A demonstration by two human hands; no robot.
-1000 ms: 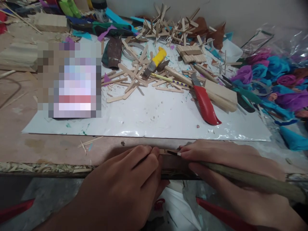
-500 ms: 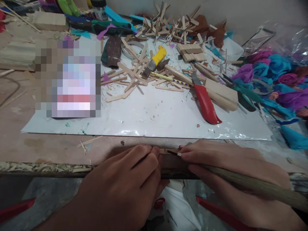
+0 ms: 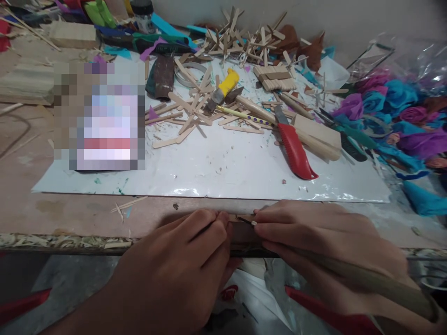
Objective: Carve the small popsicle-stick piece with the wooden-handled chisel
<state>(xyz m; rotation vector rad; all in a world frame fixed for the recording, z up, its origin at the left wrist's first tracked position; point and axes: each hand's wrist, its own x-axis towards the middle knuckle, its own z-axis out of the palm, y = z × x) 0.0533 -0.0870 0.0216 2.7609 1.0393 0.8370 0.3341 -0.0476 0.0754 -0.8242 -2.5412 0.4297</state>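
My left hand is curled at the table's front edge, fingertips pinching one end of a small wooden strip. My right hand meets it from the right, fingers closed around a long greenish-brown stick that runs off to the lower right. A thin dark tip pokes out between my right fingers and rests on the strip. Both hands lie on the brown wooden table edge.
A white plastic sheet covers the table beyond my hands. On it lie a red-handled knife, a yellow-handled cutter, scattered ice-cream sticks and a blurred box. Paper flowers fill the right side.
My right hand has slid slightly left along the strip, and the stick's far end has dropped a little. The left hand stays put.
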